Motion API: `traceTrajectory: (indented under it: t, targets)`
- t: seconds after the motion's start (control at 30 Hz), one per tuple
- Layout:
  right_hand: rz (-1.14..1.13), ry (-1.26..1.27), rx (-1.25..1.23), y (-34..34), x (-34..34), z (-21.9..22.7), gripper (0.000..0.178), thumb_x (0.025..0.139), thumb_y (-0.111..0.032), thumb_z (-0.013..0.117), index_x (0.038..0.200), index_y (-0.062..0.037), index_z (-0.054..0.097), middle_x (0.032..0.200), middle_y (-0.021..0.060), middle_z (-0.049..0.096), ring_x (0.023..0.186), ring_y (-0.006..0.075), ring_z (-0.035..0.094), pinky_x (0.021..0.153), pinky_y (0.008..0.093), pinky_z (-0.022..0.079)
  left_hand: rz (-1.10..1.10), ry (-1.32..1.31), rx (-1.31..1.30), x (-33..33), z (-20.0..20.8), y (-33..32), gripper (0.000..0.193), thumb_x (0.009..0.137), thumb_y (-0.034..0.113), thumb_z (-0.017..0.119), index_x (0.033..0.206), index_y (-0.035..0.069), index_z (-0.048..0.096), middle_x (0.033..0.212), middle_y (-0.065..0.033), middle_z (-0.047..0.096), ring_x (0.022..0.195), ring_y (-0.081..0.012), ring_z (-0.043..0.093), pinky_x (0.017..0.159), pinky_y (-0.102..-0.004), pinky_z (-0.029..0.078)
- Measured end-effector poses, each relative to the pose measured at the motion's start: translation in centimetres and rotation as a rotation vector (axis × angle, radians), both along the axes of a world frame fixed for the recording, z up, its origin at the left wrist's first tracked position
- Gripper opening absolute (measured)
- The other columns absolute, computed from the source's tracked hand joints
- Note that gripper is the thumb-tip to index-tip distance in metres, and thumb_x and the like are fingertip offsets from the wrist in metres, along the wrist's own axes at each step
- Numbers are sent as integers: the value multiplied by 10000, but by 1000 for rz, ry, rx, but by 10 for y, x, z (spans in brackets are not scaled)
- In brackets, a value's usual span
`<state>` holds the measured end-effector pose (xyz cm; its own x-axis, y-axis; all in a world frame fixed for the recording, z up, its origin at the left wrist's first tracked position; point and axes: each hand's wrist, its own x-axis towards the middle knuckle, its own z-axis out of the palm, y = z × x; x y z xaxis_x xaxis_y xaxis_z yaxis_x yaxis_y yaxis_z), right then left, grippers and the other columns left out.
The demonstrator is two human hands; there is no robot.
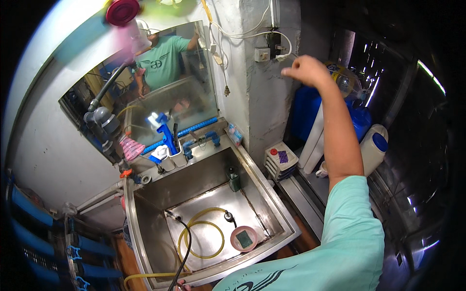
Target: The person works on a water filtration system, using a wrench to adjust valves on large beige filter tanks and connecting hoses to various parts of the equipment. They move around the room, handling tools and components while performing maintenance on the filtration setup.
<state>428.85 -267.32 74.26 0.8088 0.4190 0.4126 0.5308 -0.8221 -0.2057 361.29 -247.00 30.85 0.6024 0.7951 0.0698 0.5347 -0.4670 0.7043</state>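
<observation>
My right arm reaches up and forward, and my right hand is raised beside a grey wall pillar with its fingers bent together. Whatever is between those fingers, if anything, is hidden. Just left of the hand, a white cable loops down next to a white wall switch box. Only the fingertips of my left hand show at the lower edge, closed around a black hose. That hose runs up into the steel sink. Inside the sink lie a coiled yellow hose and a pink bowl with a green scrub pad.
A dark green bottle stands in the sink's back corner. Brushes sit in white holders on the back ledge, below a mirror. Right of the sink are a white box and a jug with a blue cap.
</observation>
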Motion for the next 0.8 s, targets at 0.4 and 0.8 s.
traceTrajectory:
  t: [0.4,0.8]
  targets:
    - [1015,442,-160,117,-180,-190,355,802,-373,667,909,-35,681,832,148,678,776,293,653,707,393,500,401,-334,-628,-37,51,-60,365,960,331,514,1117,15,607,884,-55,591,723,-139,581,678,-308,499]
    - [1934,1039,-542,91,-799,-323,525,776,-239,709,1189,13,505,1005,234,630,931,398,614,797,415,491,681,-564,94,-266,62,-173,484,1011,352,363,1355,15,420,1414,-164,394,1326,-279,361,1089,-396,284]
